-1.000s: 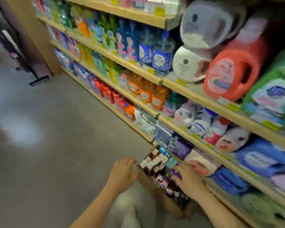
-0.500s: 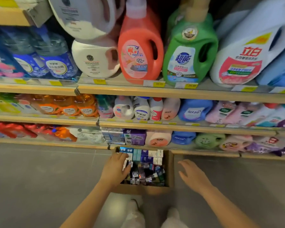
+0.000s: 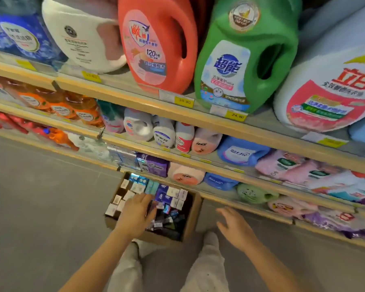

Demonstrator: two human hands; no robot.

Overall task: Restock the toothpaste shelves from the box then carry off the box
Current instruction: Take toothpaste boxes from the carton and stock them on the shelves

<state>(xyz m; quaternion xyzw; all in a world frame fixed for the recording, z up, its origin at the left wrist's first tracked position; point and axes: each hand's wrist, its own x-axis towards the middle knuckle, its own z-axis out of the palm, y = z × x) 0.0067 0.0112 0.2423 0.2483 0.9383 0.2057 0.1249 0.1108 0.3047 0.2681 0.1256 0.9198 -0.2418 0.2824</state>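
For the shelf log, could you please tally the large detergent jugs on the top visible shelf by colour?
White jug: 1
Red jug: 1
Green jug: 1
Pale blue jug: 1
Total: 4

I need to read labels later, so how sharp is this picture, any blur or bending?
Head view: wide-angle bending curves the shelf edges; the green jug is fairly sharp; the small cartons in the box are soft and dim under the left hand.

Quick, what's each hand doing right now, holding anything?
Left hand: reaching into the cardboard box, fingers among the toothpaste cartons; grip cannot be told.
Right hand: open, empty, beside the box.
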